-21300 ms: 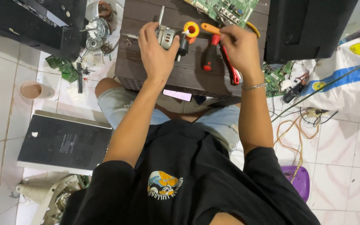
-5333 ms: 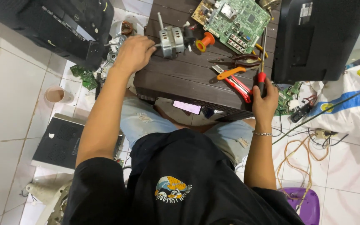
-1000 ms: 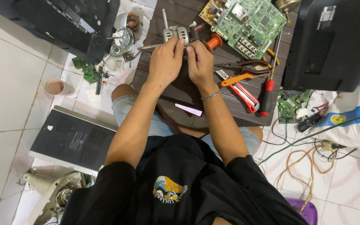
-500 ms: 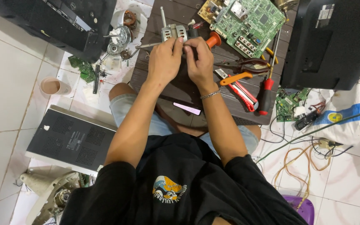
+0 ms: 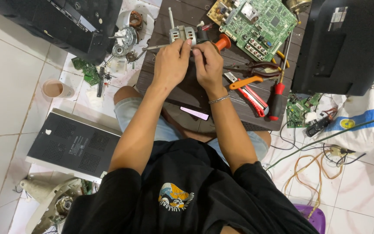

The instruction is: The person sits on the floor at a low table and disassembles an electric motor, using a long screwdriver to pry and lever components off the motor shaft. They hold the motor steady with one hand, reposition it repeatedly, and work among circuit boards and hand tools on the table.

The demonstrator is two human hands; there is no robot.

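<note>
A small grey electric motor (image 5: 182, 33) with a thin shaft stands at the far edge of a low dark wooden table (image 5: 239, 113). My left hand (image 5: 171, 65) grips its near side with the fingertips on the housing. Close beside it, my right hand (image 5: 208, 65) pinches at the motor's right side, where an orange round part (image 5: 223, 42) sticks out. What the right fingertips hold is hidden.
A green circuit board (image 5: 260, 21) lies at the table's far right, with pliers (image 5: 256, 67), an orange-handled cutter (image 5: 249, 90) and a red screwdriver (image 5: 277, 102) nearby. Black cases (image 5: 343, 43) stand on the right and far left. A cup (image 5: 56, 89), a black panel (image 5: 72, 145) and cables (image 5: 312, 173) are on the tiled floor.
About five seconds ago my right hand was on the red screwdriver; now both hands are at the motor. Over the last second they have barely moved.
</note>
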